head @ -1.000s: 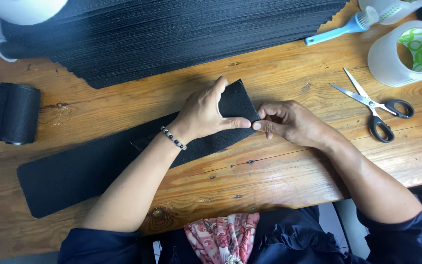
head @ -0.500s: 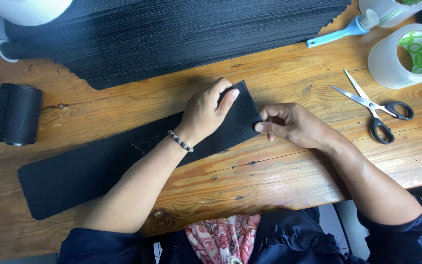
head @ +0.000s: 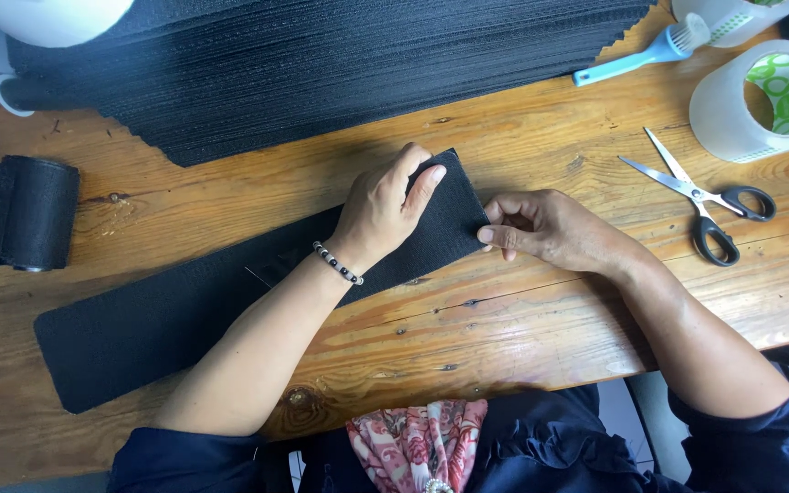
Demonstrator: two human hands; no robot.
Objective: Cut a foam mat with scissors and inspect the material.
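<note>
A long black foam strip (head: 166, 315) lies slantwise across the wooden table (head: 541, 310). My left hand (head: 385, 205), with a bead bracelet at the wrist, lies flat on the strip's right end and presses it down, fingers reaching toward the far corner. My right hand (head: 541, 228) pinches the strip's right edge between thumb and fingers. The end of the strip under my left hand is mostly hidden.
A big stack of black sheets (head: 321, 64) fills the back of the table. A rolled black piece (head: 29, 215) stands at the left. Scissors (head: 700, 196), a clear tape roll (head: 760, 100) and a blue brush (head: 641, 55) lie at the right.
My left hand has slid further over the strip's right end, flattening onto it. My right hand has shifted slightly right along the edge.
</note>
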